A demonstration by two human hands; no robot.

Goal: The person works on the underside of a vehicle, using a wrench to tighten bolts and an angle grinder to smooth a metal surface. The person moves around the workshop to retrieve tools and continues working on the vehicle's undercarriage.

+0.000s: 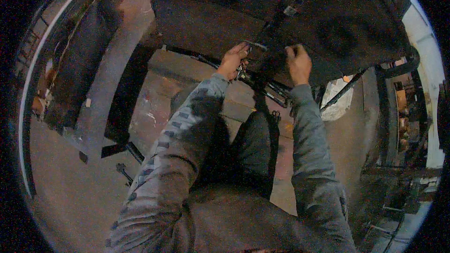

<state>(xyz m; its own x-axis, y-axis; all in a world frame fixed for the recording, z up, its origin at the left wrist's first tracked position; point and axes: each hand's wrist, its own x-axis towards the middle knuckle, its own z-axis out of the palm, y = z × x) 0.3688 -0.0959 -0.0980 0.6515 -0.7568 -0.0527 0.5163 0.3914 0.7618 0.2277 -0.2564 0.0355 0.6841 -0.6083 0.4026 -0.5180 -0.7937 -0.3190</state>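
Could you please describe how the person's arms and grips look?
The left sleeve and the right sleeve are long, wrinkled and greyish. The left one has a row of dark, block-like marks along it; the right looks mostly plain. The left grip and right grip are bare, without gloves.

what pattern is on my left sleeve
Your left sleeve is grey with a row of dark blocks along it, best seen in the head view.
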